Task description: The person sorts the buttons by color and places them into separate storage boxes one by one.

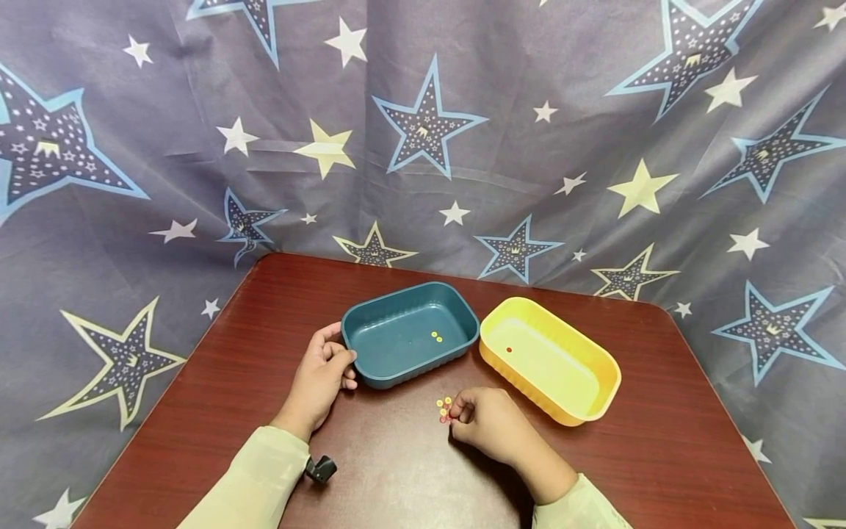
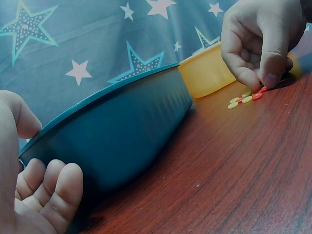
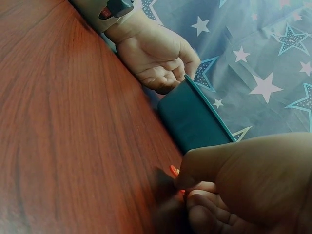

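Observation:
At the left end of a dark teal plastic bin (image 1: pixel 396 371), my left hand (image 1: pixel 320 382) grips the rim, its thumb over the edge and fingers curled against the outside. Two yellow buttons (image 1: pixel 437 336) lie inside that bin. My right hand (image 1: pixel 492 426) is low over the table, thumb and forefinger closed at a red button (image 2: pixel 263 89) on the edge of a small pile. Several yellow and red buttons (image 2: pixel 247 99) make up this pile. Inside the yellow bin (image 1: pixel 548 360) lies a single red button (image 1: pixel 509 350). The right fingertips partly hide the pile.
The bins stand side by side on a reddish-brown wooden table (image 1: pixel 218 433), their near corners almost touching. A grey curtain with stars (image 1: pixel 423 206) hangs behind the table. A black device (image 1: pixel 321 469) sits at the left wrist.

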`<state>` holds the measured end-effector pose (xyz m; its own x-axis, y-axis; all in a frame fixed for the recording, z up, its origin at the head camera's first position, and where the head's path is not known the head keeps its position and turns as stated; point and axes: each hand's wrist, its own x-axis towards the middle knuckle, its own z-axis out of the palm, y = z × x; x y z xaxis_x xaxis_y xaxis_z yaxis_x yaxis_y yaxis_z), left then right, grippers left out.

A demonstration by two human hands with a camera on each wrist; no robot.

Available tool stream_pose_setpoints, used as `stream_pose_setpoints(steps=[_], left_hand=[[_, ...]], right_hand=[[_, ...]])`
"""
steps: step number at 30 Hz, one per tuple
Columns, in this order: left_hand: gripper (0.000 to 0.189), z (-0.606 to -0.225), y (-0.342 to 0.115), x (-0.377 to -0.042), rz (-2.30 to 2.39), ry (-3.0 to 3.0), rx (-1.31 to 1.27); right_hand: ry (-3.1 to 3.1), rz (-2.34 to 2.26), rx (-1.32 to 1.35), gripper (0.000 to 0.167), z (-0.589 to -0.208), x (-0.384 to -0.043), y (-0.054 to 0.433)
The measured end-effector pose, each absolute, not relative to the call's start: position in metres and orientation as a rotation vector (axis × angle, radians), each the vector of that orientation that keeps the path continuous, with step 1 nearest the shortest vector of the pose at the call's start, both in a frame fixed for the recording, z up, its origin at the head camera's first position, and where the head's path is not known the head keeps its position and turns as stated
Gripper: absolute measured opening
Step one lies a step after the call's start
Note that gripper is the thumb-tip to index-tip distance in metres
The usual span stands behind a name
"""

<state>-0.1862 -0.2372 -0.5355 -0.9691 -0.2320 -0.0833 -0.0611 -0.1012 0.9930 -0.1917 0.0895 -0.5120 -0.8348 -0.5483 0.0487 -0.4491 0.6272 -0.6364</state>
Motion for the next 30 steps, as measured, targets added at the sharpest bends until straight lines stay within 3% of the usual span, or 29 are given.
stream_pose_setpoints(steps=[30], left_hand=[[0.062,-0.5398,-0.2389,-0.1877,-2.23,-2.02,0.328]], right_hand=[[2.676,-0.899,-0.872,0.018,-0.5079,-0.1987,0.0885]])
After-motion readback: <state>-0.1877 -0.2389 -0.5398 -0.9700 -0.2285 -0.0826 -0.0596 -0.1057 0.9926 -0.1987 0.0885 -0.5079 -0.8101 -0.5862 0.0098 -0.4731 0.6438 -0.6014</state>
